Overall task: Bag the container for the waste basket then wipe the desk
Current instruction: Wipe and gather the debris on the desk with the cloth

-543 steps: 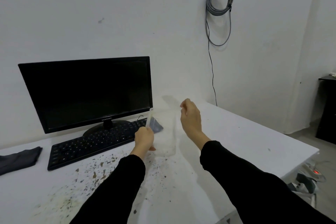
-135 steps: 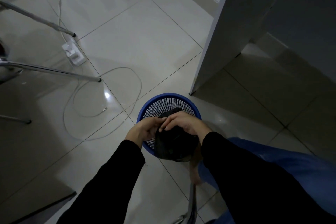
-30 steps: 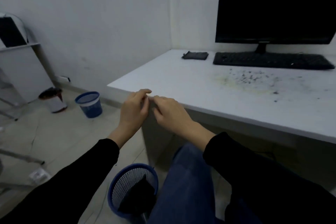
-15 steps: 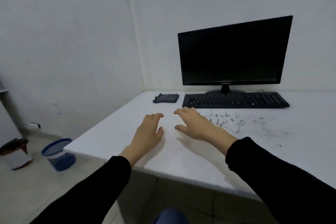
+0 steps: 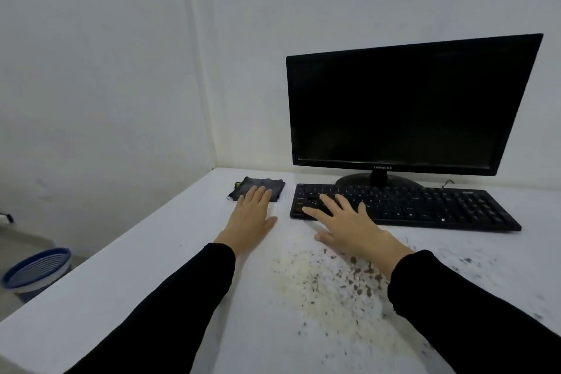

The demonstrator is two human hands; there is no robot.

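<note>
White walls meet in a corner at upper left of the frame, and a white desk (image 5: pixel 158 267) fills most of the lower half. Pretty grubby desk tbh: a yellowish stain with dark specks (image 5: pixel 331 288) sits lower center, between the two black sleeves.

Left hand (image 5: pixel 253 218) is stretched flat, palm down, fingers together and straight, with the fingertips overlapping the near edge of a dark folded cloth (image 5: pixel 261 187) lying at center frame near the desk's back corner. Can't tell if they're actually pressing on it or just hovering over it. Nothing is gripped.

Right hand (image 5: pixel 346 228) is palm down too, fingers spread apart, with the fingertips over the left end of a black keyboard (image 5: pixel 425 206). It's empty.

Behind the keyboard stands a black monitor (image 5: pixel 403 106), screen dark.

Down at lower left of the frame, on the floor well apart from the desk, there's a blue mesh waste basket (image 5: pixel 36 270). Can't see what's inside it from here.
</note>
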